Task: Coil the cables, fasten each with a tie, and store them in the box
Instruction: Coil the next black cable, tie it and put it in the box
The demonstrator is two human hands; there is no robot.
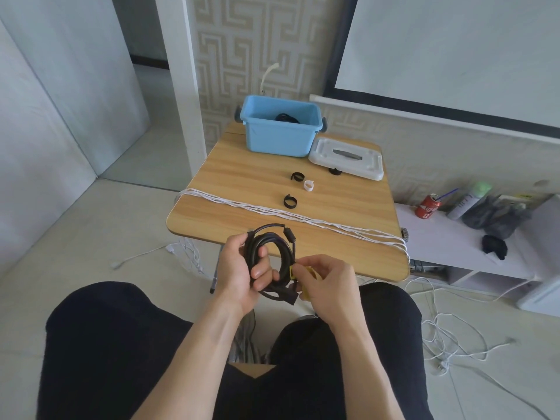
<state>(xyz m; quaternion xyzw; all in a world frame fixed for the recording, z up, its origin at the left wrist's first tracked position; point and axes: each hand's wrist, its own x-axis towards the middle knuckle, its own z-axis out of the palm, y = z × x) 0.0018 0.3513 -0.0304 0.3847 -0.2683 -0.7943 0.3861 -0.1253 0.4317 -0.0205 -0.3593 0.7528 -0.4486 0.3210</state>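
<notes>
A coiled black cable (274,237) hangs over the near edge of the wooden table (242,174). My left hand (242,268) grips the coil's left side, fingers curled through the loop. My right hand (324,280) pinches a yellow tie (309,272) wrapped around the coil's lower right. A long white cable (303,220) lies stretched across the table from left to right. Loose ties rest mid-table: two black ones (297,176) (290,200) and a white one (308,186). The blue box (281,137) stands at the back with a black coil (286,118) inside.
The box's white lid (347,159) lies to the right of the box, with another black tie (334,171) at its front edge. A low white shelf (454,244) to the right carries a red can (428,206) and bottles. White cords trail on the floor (454,328).
</notes>
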